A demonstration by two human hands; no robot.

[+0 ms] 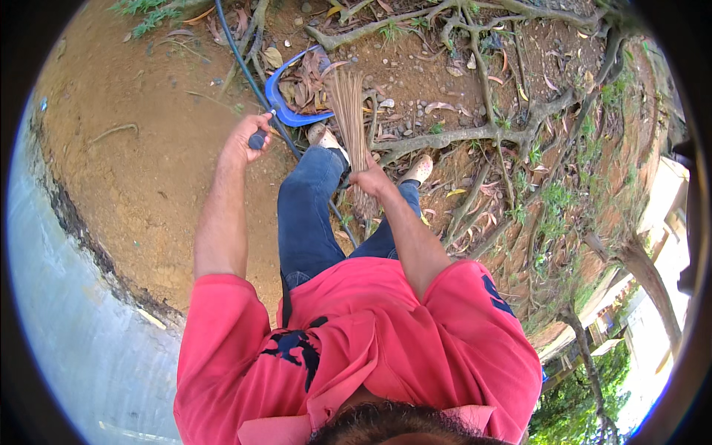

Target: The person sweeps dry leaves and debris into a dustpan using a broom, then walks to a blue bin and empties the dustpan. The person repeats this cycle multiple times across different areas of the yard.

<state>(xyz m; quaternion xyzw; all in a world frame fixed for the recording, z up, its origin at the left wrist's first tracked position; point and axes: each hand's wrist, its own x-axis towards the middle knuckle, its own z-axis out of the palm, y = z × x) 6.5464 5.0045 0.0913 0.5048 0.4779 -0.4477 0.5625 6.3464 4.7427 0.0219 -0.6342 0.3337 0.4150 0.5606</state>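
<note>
My left hand (245,137) grips the dark handle (257,140) of a blue plastic dustpan (272,89). The pan rests on the ground ahead of my feet, with dry brown leaves (305,83) heaped inside it. My right hand (371,179) is closed around a stick broom (351,119) made of bundled thin stiff fibres. The broom's spread tips reach the right side of the pan, over or beside the leaves; I cannot tell if they touch them. The broom's lower bound end hangs between my legs.
A dark hose (245,69) runs past the dustpan and between my legs. Raised tree roots (445,136) cross the ground on the right, among pebbles, fallen leaves and grass tufts. Bare brown soil (150,144) lies left, bordered by a pale concrete surface (72,311).
</note>
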